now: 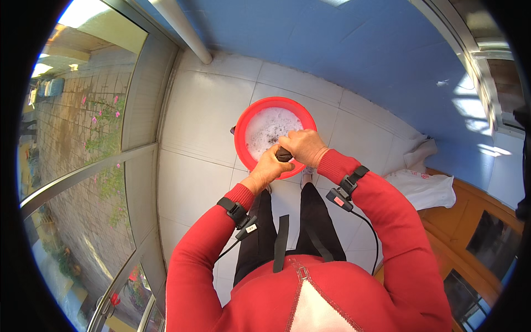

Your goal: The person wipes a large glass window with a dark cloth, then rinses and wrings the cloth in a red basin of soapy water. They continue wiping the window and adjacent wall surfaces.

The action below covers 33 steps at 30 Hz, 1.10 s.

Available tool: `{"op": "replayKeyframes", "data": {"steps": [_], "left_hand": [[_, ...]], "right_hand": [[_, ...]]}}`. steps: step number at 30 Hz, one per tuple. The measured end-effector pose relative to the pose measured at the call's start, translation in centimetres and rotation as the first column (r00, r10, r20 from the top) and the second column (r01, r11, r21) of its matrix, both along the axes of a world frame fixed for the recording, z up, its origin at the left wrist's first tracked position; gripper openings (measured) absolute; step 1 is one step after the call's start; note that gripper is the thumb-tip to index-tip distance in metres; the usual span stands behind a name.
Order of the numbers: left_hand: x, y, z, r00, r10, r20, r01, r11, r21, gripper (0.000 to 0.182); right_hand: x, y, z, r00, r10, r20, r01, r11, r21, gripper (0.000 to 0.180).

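Note:
A round red plastic basin (247, 154) filled with foamy, soapy water (269, 124) stands on the tiled floor before my feet. Over its near side, my left hand (271, 164) grips a dark brown wet-looking item (284, 155), perhaps bunched cloth. My right hand (305, 145) is closed on the same item from the right, close against the left. Most of the item is hidden by my fingers, so its full shape cannot be made out. Dark traces float in the suds near my hands.
A blue wall (307, 41) runs along the far side, with a white pipe (184, 31) at its left end. Glazed metal-framed panels (143, 149) rise on the left. A white bag (423, 189) lies by wooden furniture (448, 220) on the right. Cables hang from both wrist straps.

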<state>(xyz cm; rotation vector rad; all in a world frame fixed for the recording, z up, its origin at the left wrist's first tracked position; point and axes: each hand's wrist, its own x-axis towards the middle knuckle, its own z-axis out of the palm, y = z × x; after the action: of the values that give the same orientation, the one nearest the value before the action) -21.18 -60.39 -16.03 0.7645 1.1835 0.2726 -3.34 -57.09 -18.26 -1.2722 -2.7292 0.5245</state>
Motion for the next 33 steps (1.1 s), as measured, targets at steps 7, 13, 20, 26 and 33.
{"op": "replayKeyframes", "data": {"steps": [7, 13, 20, 26, 33], "left_hand": [[-3.8, 0.0, -6.3, 0.981, -0.16, 0.108, 0.156, 0.987, 0.046, 0.11], [-3.6, -1.3, -6.7, 0.983, -0.182, 0.018, 0.177, 0.971, 0.163, 0.102], [-3.4, -2.7, -2.8, 0.97, 0.212, 0.116, -0.218, 0.975, 0.043, 0.069], [-3.4, -5.3, 3.9, 0.923, 0.156, 0.351, -0.219, 0.965, 0.147, 0.081], [-2.6, -6.5, 7.5, 0.801, 0.11, 0.588, -0.116, 0.993, -0.027, 0.083]], "right_hand": [[1.0, -4.1, -2.7, 0.94, -0.332, 0.073, 0.335, 0.942, -0.03, 0.013], [-0.4, -6.2, -2.3, 0.811, -0.557, 0.177, 0.585, 0.773, -0.247, 0.014], [-3.0, -9.5, -0.6, 0.816, -0.567, -0.109, 0.464, 0.756, -0.462, 0.05], [-0.3, -12.8, 4.2, 0.426, -0.84, -0.337, 0.122, 0.422, -0.898, 0.043], [3.2, -15.8, 11.1, 0.282, -0.887, -0.366, -0.015, 0.377, -0.926, 0.026]]}}
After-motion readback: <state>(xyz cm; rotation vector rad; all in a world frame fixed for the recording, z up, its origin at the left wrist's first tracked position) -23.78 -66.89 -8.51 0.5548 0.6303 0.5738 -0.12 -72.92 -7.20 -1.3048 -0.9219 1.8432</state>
